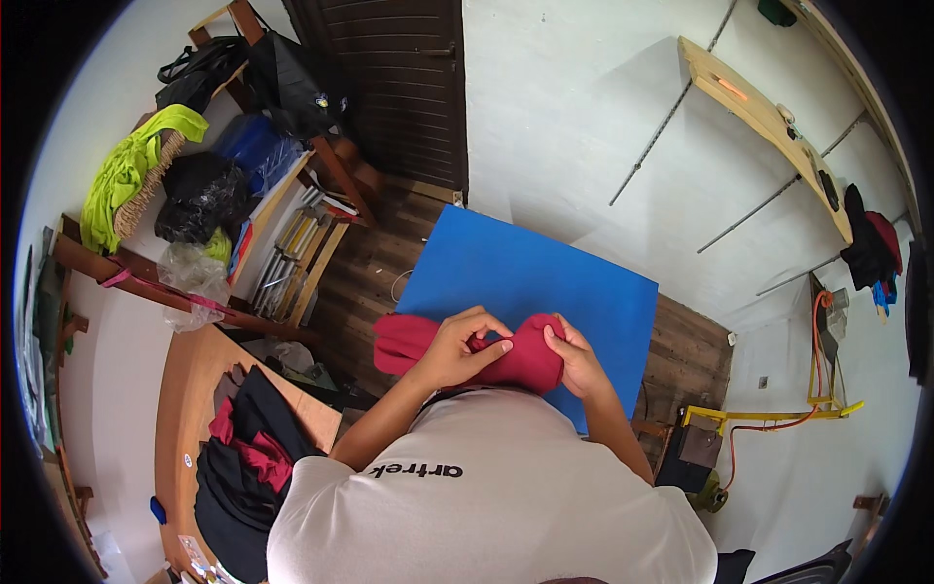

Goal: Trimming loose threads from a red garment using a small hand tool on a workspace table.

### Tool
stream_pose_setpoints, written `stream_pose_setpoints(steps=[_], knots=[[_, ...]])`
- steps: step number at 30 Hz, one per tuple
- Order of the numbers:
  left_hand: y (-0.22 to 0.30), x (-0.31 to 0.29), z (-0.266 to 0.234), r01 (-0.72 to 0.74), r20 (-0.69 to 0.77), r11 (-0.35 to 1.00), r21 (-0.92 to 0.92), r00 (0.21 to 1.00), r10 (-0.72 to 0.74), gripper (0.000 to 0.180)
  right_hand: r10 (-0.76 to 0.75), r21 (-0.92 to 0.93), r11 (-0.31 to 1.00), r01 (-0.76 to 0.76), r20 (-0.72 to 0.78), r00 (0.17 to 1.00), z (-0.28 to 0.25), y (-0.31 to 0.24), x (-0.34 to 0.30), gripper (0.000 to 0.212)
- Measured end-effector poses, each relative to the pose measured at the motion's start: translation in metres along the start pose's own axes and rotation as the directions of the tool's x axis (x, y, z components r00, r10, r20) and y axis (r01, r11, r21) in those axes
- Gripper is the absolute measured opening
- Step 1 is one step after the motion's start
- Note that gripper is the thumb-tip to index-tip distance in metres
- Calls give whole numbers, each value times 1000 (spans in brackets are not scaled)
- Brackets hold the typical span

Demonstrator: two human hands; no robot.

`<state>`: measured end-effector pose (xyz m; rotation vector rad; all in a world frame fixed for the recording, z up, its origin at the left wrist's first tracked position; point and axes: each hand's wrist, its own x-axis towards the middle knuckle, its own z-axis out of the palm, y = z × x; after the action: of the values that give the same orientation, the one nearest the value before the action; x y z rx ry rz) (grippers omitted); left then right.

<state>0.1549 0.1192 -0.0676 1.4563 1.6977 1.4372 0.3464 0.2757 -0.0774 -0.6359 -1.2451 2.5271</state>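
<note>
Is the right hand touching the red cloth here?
Touching. The head view shows the right hand with its fingers curled onto the end of the red cloth, no gap between them.

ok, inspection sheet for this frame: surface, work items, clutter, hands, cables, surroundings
Surface: blue board lying on a wooden floor.
Work items: red cloth, bunched, held above the board.
Clutter: black and red clothes pile on the round wooden table; bags and a green cloth on the shelves.
Hands: left hand and right hand both grip the cloth, fingers curled in.
Cables: orange cable on the right wall.
Surroundings: dark wooden door, white walls, wall shelf.
</note>
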Motion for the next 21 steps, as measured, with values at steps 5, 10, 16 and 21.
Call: stream_pose_setpoints(steps=[5,10,16,21], knots=[[-18,0,-4,93,-140,948,-304,980,-141,4,-6,-12,1000,6,-2,1000,-2,-1,0,22],[-43,23,-63,57,-617,988,-144,776,-135,31,-7,-14,1000,7,-28,1000,-3,-1,-3,26],[-57,9,-93,224,-603,973,-59,769,-214,68,-10,-12,1000,9,-49,999,-12,0,-4,39],[-65,2,-102,214,-650,977,20,745,-150,23,-7,-25,1000,6,-51,999,-22,7,-3,33]])
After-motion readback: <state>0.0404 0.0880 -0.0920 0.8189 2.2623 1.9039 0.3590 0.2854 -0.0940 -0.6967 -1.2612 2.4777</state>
